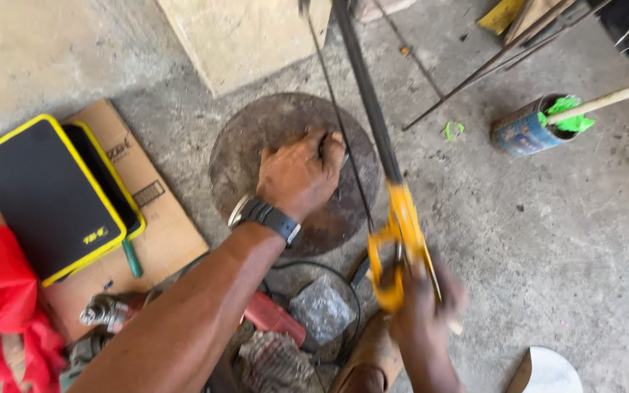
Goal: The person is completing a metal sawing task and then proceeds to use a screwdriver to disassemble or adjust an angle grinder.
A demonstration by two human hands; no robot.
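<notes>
Two hands engaged: left hand (301, 175) closed, pinning round rusty plate (256, 145); right hand (420, 306) clenched around yellow hacksaw (394, 218) handle. Plate likely heavy, rigid; edges suit gripping.

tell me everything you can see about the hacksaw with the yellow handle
The hacksaw has a yellow, paint-worn closed-loop handle and a long dark metal frame bar running up out of the top of the view, with a thin blade alongside it. It is tilted, raised above the concrete floor, motion-blurred. The right hand grips the handle; the left hand rests on a rusty round disc beside the blade.
</notes>
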